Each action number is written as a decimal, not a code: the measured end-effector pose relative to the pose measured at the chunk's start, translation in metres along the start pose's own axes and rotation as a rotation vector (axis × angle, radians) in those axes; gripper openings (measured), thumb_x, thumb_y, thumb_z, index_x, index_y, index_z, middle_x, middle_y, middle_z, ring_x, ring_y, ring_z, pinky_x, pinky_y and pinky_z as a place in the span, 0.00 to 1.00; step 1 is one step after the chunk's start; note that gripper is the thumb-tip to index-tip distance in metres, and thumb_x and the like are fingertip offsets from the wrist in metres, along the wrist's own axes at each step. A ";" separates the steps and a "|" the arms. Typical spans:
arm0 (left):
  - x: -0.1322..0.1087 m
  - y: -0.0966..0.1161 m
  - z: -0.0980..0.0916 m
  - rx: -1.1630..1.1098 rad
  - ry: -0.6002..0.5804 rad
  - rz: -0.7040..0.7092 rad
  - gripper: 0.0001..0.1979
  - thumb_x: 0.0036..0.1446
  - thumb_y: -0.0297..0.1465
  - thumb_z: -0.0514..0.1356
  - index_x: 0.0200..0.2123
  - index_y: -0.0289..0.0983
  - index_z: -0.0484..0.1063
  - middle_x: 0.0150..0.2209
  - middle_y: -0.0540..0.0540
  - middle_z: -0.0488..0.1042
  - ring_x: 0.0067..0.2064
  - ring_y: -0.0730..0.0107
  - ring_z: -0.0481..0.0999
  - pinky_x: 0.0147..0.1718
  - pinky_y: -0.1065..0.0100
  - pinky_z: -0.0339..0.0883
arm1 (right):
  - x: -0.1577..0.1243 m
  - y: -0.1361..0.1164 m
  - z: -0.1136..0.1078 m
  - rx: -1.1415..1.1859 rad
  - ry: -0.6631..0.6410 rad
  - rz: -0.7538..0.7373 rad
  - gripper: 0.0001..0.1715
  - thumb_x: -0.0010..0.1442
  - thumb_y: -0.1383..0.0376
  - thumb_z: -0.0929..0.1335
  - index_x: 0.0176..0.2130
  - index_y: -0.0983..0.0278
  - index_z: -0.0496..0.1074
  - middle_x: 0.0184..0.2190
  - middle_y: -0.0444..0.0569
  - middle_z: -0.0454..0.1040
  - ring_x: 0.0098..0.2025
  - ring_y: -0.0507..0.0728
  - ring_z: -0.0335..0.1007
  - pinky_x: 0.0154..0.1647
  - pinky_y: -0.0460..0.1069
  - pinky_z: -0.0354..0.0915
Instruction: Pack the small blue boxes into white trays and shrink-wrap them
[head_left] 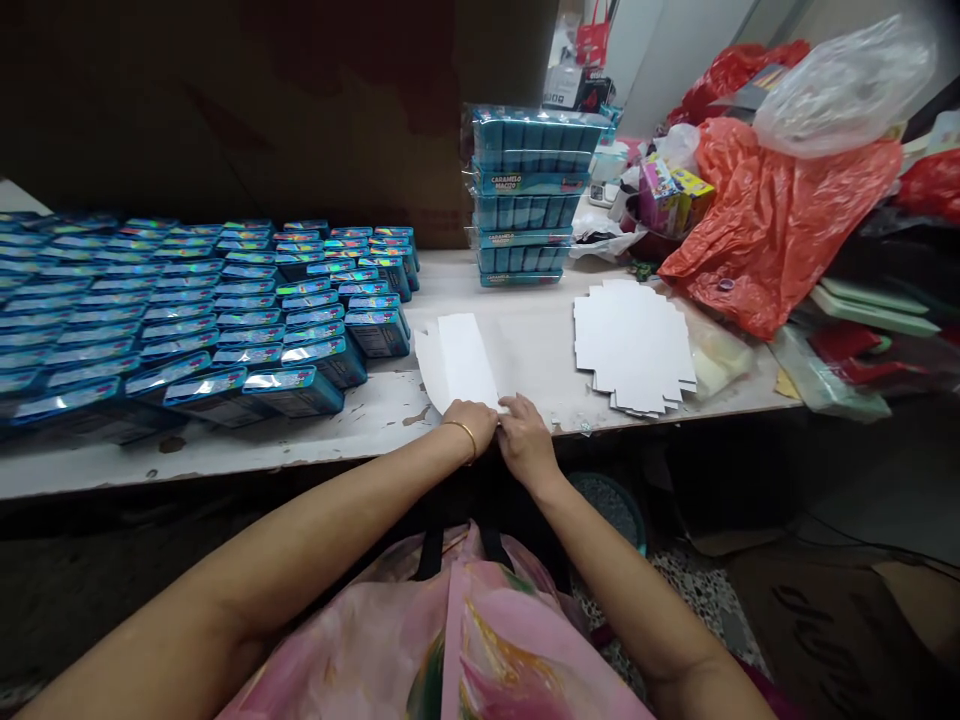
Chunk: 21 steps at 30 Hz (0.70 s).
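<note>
Both hands meet at the near end of a white cardboard box blank (pixel 469 355) by the table's front edge. My left hand (pixel 472 422) has its fingers closed on the end of the blank. Beside it, my right hand (pixel 525 438) pinches the near right corner. One side flap of the blank stands partly bent up. Just to the right lies a pile of flat white box blanks (pixel 634 340) with notched corners. Behind the blank rises a stack of clear-wrapped blue packs (pixel 525 212) lettered "CARAMELO MACIZO".
Rows of small blue boxes (pixel 247 330) cover the left of the white table (pixel 375 425). On the right are red plastic bags (pixel 780 220), a clear bag (pixel 847 85) and assorted items. A large brown carton (pixel 262 110) stands behind. Below the table sits a round greenish container (pixel 611 505).
</note>
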<state>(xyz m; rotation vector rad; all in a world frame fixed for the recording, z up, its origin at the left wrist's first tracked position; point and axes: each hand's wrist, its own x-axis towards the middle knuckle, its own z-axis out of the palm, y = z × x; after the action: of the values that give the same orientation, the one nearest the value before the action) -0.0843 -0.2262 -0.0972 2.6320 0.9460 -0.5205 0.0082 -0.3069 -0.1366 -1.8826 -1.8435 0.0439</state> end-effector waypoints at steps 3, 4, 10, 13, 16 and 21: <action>0.006 -0.004 -0.004 0.050 -0.090 -0.005 0.12 0.47 0.28 0.58 0.37 0.34 0.73 0.39 0.35 0.74 0.41 0.56 0.73 0.40 0.60 0.64 | 0.002 0.010 -0.015 0.213 0.139 0.056 0.21 0.56 0.67 0.63 0.50 0.64 0.65 0.55 0.52 0.58 0.56 0.57 0.54 0.56 0.53 0.55; 0.007 -0.005 -0.004 0.061 -0.120 -0.005 0.12 0.46 0.29 0.59 0.36 0.34 0.74 0.38 0.36 0.75 0.41 0.56 0.74 0.38 0.62 0.65 | 0.004 0.014 -0.021 0.274 0.183 0.073 0.21 0.56 0.66 0.63 0.50 0.63 0.65 0.56 0.52 0.58 0.55 0.57 0.55 0.55 0.54 0.57; -0.001 0.001 0.001 0.101 -0.219 0.010 0.14 0.46 0.35 0.58 0.35 0.33 0.75 0.37 0.35 0.75 0.39 0.54 0.74 0.36 0.62 0.66 | 0.033 0.041 -0.042 0.487 0.293 0.132 0.15 0.58 0.63 0.60 0.42 0.61 0.70 0.48 0.51 0.65 0.48 0.55 0.64 0.43 0.51 0.65; -0.017 -0.001 0.004 0.112 -0.239 0.032 0.20 0.45 0.42 0.60 0.35 0.32 0.75 0.37 0.34 0.75 0.39 0.52 0.74 0.35 0.61 0.66 | 0.067 0.050 -0.041 0.392 0.242 0.154 0.15 0.58 0.63 0.60 0.43 0.62 0.70 0.48 0.51 0.66 0.48 0.55 0.63 0.43 0.50 0.65; -0.031 -0.012 -0.003 0.097 -0.179 0.118 0.29 0.42 0.52 0.57 0.36 0.32 0.74 0.35 0.34 0.74 0.38 0.52 0.74 0.34 0.60 0.66 | 0.110 0.049 -0.037 0.136 0.140 0.168 0.17 0.58 0.61 0.61 0.47 0.62 0.68 0.51 0.51 0.63 0.52 0.57 0.59 0.49 0.52 0.61; -0.012 -0.049 -0.036 0.082 0.279 0.120 0.25 0.54 0.49 0.47 0.41 0.38 0.72 0.43 0.39 0.71 0.46 0.56 0.69 0.42 0.58 0.61 | 0.155 0.032 -0.030 -0.283 -0.310 0.280 0.20 0.57 0.56 0.62 0.46 0.65 0.68 0.48 0.57 0.66 0.48 0.62 0.63 0.43 0.55 0.62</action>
<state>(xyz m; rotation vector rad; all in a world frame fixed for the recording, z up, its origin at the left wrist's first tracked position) -0.1164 -0.1827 -0.0678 2.8656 0.8507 -0.1683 0.0613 -0.1686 -0.0734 -2.4401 -1.8407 0.1894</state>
